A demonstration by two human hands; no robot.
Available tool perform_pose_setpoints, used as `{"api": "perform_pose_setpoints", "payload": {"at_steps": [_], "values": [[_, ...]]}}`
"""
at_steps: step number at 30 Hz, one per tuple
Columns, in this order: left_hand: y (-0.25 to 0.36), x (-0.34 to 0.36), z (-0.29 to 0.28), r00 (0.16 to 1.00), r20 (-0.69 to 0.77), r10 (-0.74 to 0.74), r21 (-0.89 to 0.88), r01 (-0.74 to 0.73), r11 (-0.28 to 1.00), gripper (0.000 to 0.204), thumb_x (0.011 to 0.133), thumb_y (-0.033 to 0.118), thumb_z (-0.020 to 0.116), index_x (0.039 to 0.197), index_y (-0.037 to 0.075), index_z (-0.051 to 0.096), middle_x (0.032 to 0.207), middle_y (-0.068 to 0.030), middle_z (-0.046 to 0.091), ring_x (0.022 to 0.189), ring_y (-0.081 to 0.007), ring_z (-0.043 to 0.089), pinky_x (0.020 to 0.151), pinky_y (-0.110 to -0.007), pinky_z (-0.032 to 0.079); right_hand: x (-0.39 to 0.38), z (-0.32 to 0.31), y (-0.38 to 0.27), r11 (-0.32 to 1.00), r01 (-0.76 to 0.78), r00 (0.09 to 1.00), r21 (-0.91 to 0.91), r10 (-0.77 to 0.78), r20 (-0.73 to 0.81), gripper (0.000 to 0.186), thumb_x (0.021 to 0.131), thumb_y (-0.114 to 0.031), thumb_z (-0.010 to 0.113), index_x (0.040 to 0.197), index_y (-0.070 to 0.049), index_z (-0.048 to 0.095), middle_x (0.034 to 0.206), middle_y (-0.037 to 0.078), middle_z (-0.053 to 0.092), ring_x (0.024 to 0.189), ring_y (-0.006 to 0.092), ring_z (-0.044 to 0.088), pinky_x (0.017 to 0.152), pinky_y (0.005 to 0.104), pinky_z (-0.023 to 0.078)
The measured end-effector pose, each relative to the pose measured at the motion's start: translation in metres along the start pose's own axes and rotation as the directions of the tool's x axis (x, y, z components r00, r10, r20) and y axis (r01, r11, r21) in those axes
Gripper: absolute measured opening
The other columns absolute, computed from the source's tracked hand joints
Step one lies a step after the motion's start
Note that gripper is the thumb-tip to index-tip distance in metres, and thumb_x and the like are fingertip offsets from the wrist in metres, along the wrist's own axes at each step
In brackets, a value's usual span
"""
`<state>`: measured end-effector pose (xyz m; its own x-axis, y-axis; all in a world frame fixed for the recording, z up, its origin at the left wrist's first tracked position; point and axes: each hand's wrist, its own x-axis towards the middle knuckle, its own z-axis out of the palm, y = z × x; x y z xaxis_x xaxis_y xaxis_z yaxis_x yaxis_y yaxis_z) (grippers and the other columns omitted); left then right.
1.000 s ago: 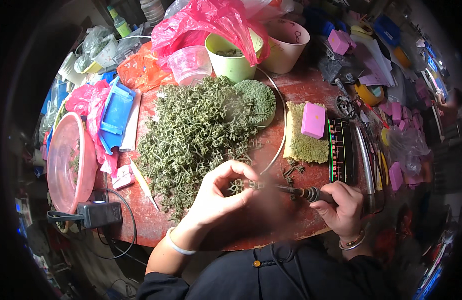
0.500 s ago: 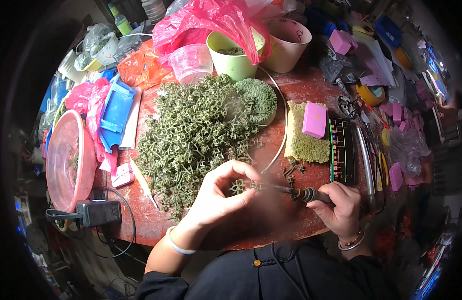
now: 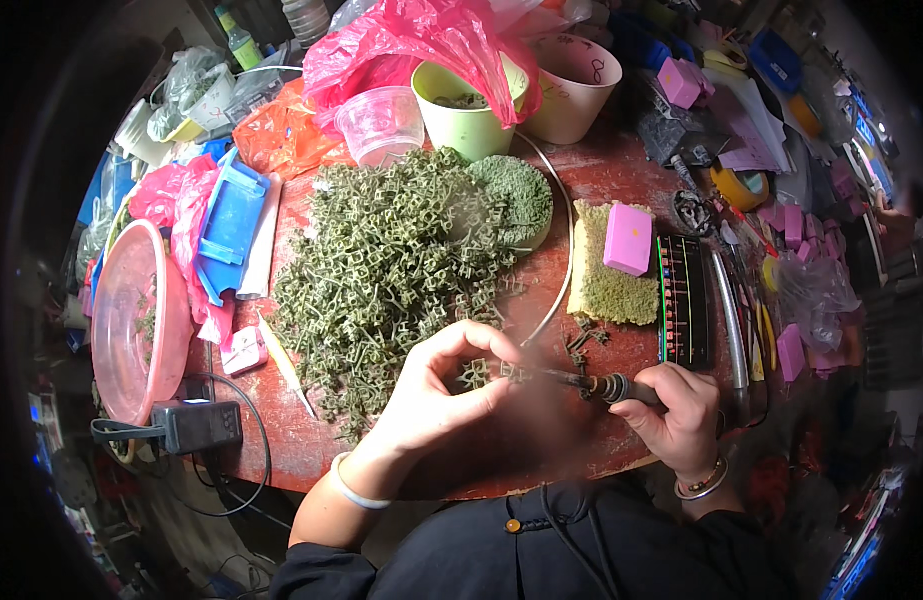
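Observation:
Between the thumb and fingers of my left hand [image 3: 444, 378] is a small green square-framed piece [image 3: 477, 373], held over the front of the table. My right hand [image 3: 682, 415] grips a pen-shaped tool [image 3: 614, 387] by its dark handle, much like a soldering iron. Its thin metal tip points left and meets or nearly meets the green piece; blur there hides the exact contact. Just beyond my left hand lies a big heap of similar green pieces [image 3: 392, 260]. A few loose ones [image 3: 582, 342] are scattered beyond the tool.
A pink block [image 3: 629, 240] rests on a yellowish sponge [image 3: 607, 300], beside a black panel [image 3: 685, 300]. Buckets [image 3: 467, 125] stand at the back. On the left are a pink basin [image 3: 132, 320], a blue tray [image 3: 232, 230] and a dark power unit [image 3: 197, 425] with cables.

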<state>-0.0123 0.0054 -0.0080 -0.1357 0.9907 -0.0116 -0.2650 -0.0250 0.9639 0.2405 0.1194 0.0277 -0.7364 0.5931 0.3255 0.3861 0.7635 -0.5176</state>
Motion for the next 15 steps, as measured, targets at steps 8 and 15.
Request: {"api": "perform_pose_setpoints", "payload": {"at_steps": [8,15], "values": [[-0.0001,0.0005,0.0001,1.0,-0.006,0.0,-0.001,0.0,1.0,0.022,0.084,0.001,0.073,0.101,0.004,0.06,0.101,-0.0083,0.066,0.095,-0.0157,0.062,0.083,-0.029,0.051,-0.0001,0.0006,0.0007,1.0,-0.005,1.0,-0.004,0.005,-0.008,0.04,0.082,-0.039,0.08,0.077,-0.005,0.058,0.061,0.005,0.053,0.05,0.0225,0.057,0.046,0.0344,0.042],[0.0011,0.0005,0.0007,1.0,-0.014,-0.003,0.006,0.003,1.0,0.022,0.083,0.001,0.074,0.1,0.004,0.06,0.101,-0.0082,0.066,0.095,-0.0158,0.062,0.084,-0.03,0.051,-0.001,0.0002,0.002,1.0,-0.005,1.0,-0.005,0.004,-0.018,0.04,0.082,-0.038,0.08,0.076,-0.005,0.058,0.06,0.005,0.053,0.049,0.0226,0.056,0.045,0.0341,0.042]]}}
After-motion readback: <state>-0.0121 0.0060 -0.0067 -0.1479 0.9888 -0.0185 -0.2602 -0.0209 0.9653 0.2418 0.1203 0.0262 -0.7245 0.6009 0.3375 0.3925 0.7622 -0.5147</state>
